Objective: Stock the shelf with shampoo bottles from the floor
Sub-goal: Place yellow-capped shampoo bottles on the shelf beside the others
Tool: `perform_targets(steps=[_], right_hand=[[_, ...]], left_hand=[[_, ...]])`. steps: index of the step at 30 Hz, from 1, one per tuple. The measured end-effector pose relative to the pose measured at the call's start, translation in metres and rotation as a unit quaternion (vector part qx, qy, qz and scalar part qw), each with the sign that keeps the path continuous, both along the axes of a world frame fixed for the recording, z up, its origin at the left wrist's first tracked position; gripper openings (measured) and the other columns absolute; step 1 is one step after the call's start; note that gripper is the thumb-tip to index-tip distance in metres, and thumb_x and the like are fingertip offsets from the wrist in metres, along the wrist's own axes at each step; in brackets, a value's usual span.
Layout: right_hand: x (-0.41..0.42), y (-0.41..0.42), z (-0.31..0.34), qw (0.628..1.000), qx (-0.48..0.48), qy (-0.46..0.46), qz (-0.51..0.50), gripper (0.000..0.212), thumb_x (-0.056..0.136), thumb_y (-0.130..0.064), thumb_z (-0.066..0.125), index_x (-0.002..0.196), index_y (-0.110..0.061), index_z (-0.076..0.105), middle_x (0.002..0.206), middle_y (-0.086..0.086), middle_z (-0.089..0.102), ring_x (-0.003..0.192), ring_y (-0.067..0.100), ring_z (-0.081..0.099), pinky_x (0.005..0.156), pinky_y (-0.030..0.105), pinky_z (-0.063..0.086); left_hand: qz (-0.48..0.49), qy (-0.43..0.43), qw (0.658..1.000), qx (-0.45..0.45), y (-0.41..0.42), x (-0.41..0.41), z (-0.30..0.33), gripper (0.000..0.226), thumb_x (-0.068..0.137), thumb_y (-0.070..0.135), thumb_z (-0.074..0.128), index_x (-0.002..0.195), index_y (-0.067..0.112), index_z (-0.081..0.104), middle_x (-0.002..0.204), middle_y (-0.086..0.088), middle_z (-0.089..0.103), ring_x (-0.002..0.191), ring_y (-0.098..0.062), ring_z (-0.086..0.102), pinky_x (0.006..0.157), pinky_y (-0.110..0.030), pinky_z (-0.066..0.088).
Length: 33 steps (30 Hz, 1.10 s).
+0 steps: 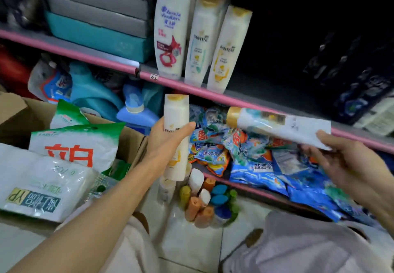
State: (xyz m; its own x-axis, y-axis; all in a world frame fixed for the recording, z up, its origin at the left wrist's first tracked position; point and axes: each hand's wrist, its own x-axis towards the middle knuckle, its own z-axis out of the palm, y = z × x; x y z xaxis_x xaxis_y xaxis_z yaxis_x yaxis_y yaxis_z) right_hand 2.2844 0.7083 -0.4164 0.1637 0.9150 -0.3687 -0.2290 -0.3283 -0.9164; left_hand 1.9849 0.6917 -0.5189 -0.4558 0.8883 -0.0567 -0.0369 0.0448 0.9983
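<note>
Head view, items listed by size. Shelf (pixel 213 93), with pink front rails, spans the frame from 9 o'clock to 4 o'clock; its upper tier carries stacked grey and teal boxes (pixel 100 21) at 11 o'clock and three upright shampoo bottles (pixel 202 38) at 12 o'clock, standing just beside one another at the rail edge. Lower tier holds blue detergent jugs (pixel 96 93) at 10 o'clock and a pile of blue sachet packs (pixel 251 162) at 3 to 4 o'clock. Cardboard box (pixel 19 115) at 9 o'clock contains green-and-white bags (pixel 74 142) and wrapped white packs (pixel 40 187).

Left hand (pixel 166 142), just left of centre, grips a white bottle with gold cap (pixel 176 110) upright (thumb across the label, fingers curled behind the body). Right hand (pixel 345 162), at 3 o'clock, holds a second white bottle (pixel 277 123) by its base end; this bottle lies near-horizontal, gold cap pointing toward 9 o'clock, in front of the lower rail. Fingers are bent under the base; the image is blurred there.

Floor stock (pixel 202 200), a cluster of small capped bottles, stands on pale tile (pixel 191 240) at 6 o'clock, between the person's knees.
</note>
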Motion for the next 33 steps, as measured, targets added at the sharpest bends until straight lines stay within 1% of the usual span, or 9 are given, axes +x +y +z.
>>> perform_targets(steps=[6,8,10,12,15,18,24,30,33], right_hand=[[0.002,0.044,0.018,0.987,0.011,0.133,-0.094,0.018,0.1,-0.007,0.044,0.085,-0.008,0.052,0.104,0.009,0.056,0.056,0.011,0.063,0.05,0.012,0.052],[-0.007,0.056,0.016,0.979,-0.009,0.178,-0.096,0.018,0.102,-0.005,0.039,0.102,-0.004,0.057,0.109,0.012,0.054,0.062,0.015,0.063,0.055,0.014,0.053],[-0.014,0.066,0.012,0.968,-0.025,0.22,-0.12,0.028,0.103,-0.008,0.037,0.126,-0.003,0.052,0.118,0.012,0.057,0.086,0.019,0.066,0.053,0.016,0.053],[-0.02,0.072,0.013,0.963,-0.03,0.23,-0.136,0.032,0.104,-0.017,0.037,0.129,-0.003,0.05,0.133,0.009,0.056,0.107,0.017,0.063,0.051,0.016,0.053],[-0.03,0.07,0.013,0.973,-0.066,0.206,-0.087,0.045,0.104,-0.035,0.032,0.116,-0.002,0.059,0.123,0.004,0.061,0.068,0.013,0.064,0.052,0.019,0.052],[-0.044,0.052,0.018,0.986,-0.089,0.129,0.053,0.052,0.102,-0.043,0.031,0.119,-0.003,0.061,0.103,0.005,0.064,0.064,0.014,0.055,0.045,0.019,0.045],[-0.074,0.016,0.046,0.955,0.018,0.083,0.286,0.05,0.092,-0.054,0.05,0.112,-0.013,0.07,0.103,0.009,0.072,0.05,0.01,0.052,0.042,0.017,0.046],[-0.078,0.004,0.058,0.961,0.016,0.096,0.26,0.039,0.087,-0.029,0.065,0.117,-0.005,0.064,0.097,0.015,0.068,0.052,0.013,0.056,0.04,0.016,0.046],[-0.076,0.002,0.058,0.965,0.01,0.097,0.243,0.038,0.087,-0.026,0.066,0.118,-0.004,0.063,0.096,0.016,0.067,0.051,0.013,0.056,0.039,0.015,0.044]], left_hand=[[-0.024,0.115,0.993,0.028,-0.006,0.011,0.026,0.027,0.068,0.042,0.08,0.083,0.035,0.06,0.076,0.015,0.068,0.069,0.003,0.063,0.054,-0.015,0.046],[-0.036,0.125,0.99,0.05,-0.006,0.016,0.043,0.025,0.068,0.041,0.08,0.082,0.034,0.06,0.074,0.015,0.068,0.067,0.001,0.063,0.053,-0.016,0.049],[-0.048,0.123,0.989,0.07,-0.008,0.023,0.06,0.024,0.069,0.038,0.081,0.08,0.032,0.06,0.071,0.02,0.067,0.063,0.004,0.061,0.048,-0.011,0.046],[-0.053,0.128,0.988,0.072,-0.009,0.03,0.072,0.024,0.068,0.038,0.081,0.079,0.03,0.061,0.07,0.021,0.067,0.062,0.005,0.061,0.047,-0.009,0.043],[-0.042,0.167,0.984,0.044,-0.011,0.039,0.084,0.027,0.066,0.042,0.079,0.078,0.03,0.058,0.068,0.016,0.066,0.063,0.003,0.061,0.046,-0.01,0.041],[-0.054,0.219,0.974,0.027,-0.013,0.049,0.091,0.028,0.066,0.043,0.078,0.076,0.029,0.057,0.068,0.009,0.064,0.063,-0.003,0.061,0.053,-0.021,0.044],[-0.09,0.282,0.954,0.036,-0.014,0.077,0.103,0.026,0.066,0.04,0.077,0.08,0.027,0.06,0.071,0.005,0.066,0.066,-0.008,0.062,0.061,-0.032,0.051],[-0.108,0.272,0.955,0.039,-0.013,0.09,0.102,0.03,0.064,0.045,0.075,0.086,0.032,0.059,0.074,0.008,0.065,0.067,-0.007,0.062,0.057,-0.029,0.05],[-0.1,0.265,0.959,0.03,-0.015,0.094,0.1,0.043,0.055,0.066,0.064,0.083,0.034,0.057,0.07,0.01,0.064,0.063,-0.004,0.06,0.051,-0.024,0.042]])
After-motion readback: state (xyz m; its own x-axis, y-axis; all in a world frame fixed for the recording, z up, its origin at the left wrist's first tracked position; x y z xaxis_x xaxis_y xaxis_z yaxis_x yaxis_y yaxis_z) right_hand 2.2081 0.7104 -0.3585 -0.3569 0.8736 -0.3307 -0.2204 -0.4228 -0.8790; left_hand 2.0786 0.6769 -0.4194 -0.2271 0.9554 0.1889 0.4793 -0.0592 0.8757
